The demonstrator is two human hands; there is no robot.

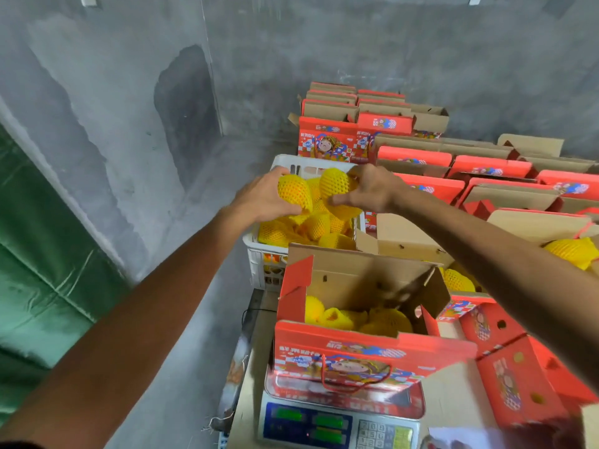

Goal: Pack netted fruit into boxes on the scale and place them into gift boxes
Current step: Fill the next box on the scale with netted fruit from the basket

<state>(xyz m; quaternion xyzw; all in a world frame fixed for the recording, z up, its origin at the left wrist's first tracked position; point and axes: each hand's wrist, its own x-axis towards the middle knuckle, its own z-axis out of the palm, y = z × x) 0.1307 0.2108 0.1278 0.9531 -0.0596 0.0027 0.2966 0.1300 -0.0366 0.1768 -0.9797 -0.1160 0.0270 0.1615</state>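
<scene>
Netted fruit [293, 189] in yellow foam sleeves is heaped in the white crate [259, 254] just beyond the scale [337, 426], likely placed there so both arms can reach it over the open red box [363, 319] on the weighing pan. The left hand [262, 199] curls round one sleeved fruit and the right hand [372, 189] grips another [335, 183], both raised just above the heap. The box's flaps stand up, probably to keep its mouth clear for loading, and open gift boxes [486, 170] wait in rows far right.
</scene>
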